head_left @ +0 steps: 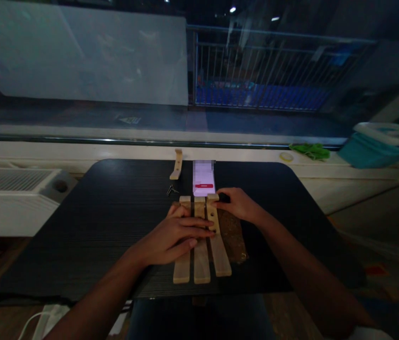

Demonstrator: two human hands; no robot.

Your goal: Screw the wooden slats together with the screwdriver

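Three pale wooden strips lie side by side on the dark table: a left strip (181,271), a middle strip (201,269) and a right strip (220,257) with holes, slightly angled. My left hand (171,236) lies flat over them, fingers stretched across to the right strip near its holes. At the far end of that right strip, my right hand (240,203) grips its raised tip between thumb and fingers. Partly under the strips is a brown, shiny sheet or bag (233,236), which I cannot identify exactly.
Beyond the strips lies a lit phone (203,178). Small metal screws (171,190) and a bent wooden piece (177,165) sit to its left. On the windowsill are a green cloth (310,151), a tape roll (286,157) and a teal box (369,151). A radiator (11,203) stands left.
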